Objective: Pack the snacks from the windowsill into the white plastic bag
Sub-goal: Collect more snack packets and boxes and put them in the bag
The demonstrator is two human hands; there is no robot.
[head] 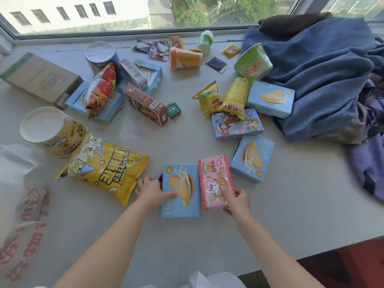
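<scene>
Both hands grasp boxes on the windowsill (187, 235).
Left hand (150, 189) grips a blue biscuit box (180, 202) by its edge; right hand (235, 200) pinches the pink box (215, 175) just beside it. White plastic bag (18, 200) lies at far left, near the yellow popcorn bag (104, 167).

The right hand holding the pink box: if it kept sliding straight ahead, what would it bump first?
Probably the light blue sandwich-biscuit box lying just beyond the pink box. The right hand points up and slightly right toward it, though the pink box would likely touch it before the fingers do.
</scene>
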